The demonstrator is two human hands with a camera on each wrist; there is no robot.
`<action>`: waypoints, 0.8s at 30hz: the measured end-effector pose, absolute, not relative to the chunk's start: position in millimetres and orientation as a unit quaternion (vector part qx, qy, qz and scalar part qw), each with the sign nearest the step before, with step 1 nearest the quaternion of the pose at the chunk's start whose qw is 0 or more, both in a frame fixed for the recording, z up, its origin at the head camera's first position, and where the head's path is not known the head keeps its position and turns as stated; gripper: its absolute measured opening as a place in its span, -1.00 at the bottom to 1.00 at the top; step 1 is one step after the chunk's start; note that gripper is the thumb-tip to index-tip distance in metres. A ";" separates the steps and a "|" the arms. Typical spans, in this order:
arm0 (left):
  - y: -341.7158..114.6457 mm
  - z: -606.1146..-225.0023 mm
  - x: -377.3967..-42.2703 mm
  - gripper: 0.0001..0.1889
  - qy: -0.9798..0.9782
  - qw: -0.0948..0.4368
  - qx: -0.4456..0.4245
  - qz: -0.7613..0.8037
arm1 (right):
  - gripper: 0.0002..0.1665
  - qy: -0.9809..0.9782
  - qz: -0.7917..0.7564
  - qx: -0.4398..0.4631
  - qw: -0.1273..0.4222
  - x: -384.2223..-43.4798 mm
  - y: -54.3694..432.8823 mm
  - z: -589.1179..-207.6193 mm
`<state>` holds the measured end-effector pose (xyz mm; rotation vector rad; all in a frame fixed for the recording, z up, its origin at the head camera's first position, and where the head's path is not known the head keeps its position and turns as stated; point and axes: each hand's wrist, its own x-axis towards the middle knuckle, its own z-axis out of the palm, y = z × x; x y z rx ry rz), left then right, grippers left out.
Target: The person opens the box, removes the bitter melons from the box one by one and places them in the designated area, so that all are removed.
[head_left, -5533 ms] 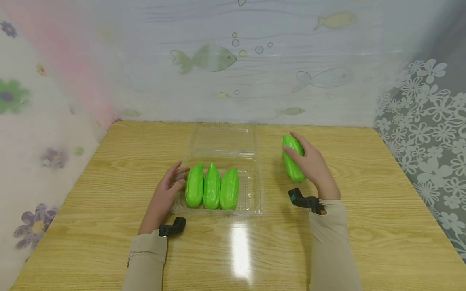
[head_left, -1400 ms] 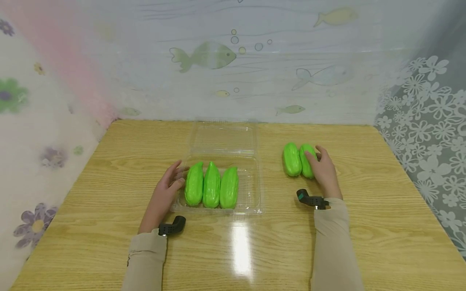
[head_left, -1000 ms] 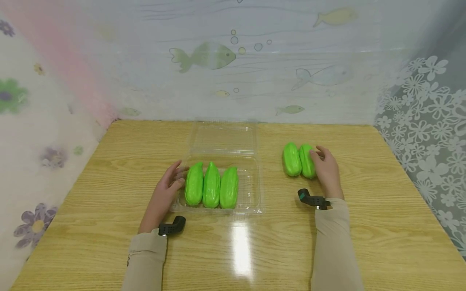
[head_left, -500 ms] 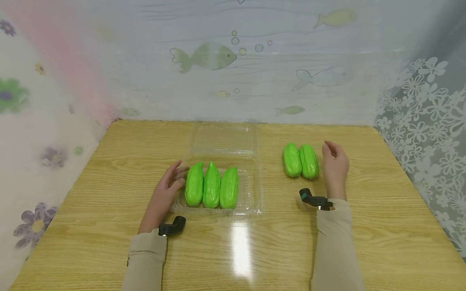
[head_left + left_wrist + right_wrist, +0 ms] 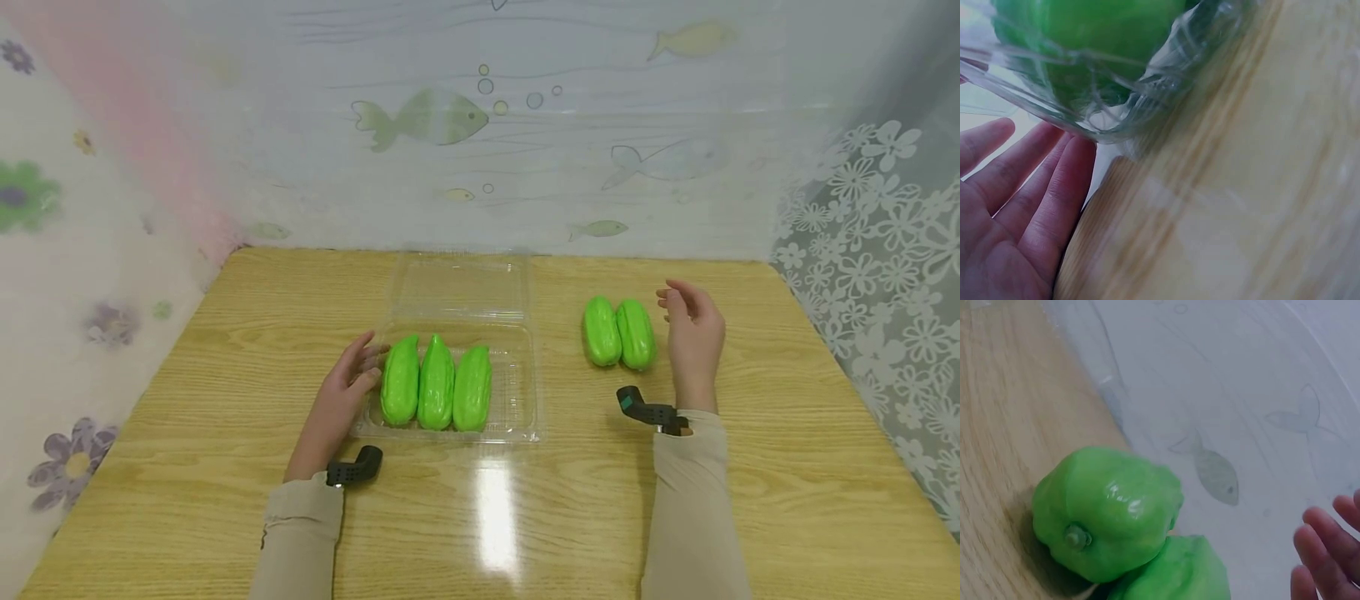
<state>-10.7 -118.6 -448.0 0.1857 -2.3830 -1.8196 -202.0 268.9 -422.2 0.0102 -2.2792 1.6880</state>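
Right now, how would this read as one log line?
left hand: touching clear container; right hand: empty, beside two green vegetable-like pieces on table; container: lid open, three more pieces inside

Your right grip point(image 5: 1332, 556) is showing at lower right; two green vegetables point(image 5: 1107, 512) are lying together toward lower left.

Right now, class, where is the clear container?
In the head view, the clear container, with three green fruits inside, lies slightly left of centre on the table, just right of the left hand.
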 end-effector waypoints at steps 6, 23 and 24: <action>-119.2 -450.0 -11.3 -0.46 -0.784 0.076 0.052 -0.614 | -0.65 -0.802 0.581 0.069 0.122 -199.0 261.1 -418.4; -133.0 -450.7 -29.2 -0.46 -0.783 0.066 0.037 -0.617 | -0.60 -0.783 0.598 0.170 -0.002 -199.5 227.4 -410.5; -134.1 -450.7 -30.4 -0.46 -0.784 0.065 0.037 -0.616 | -0.60 -0.783 0.598 0.175 -0.005 -199.1 224.8 -409.5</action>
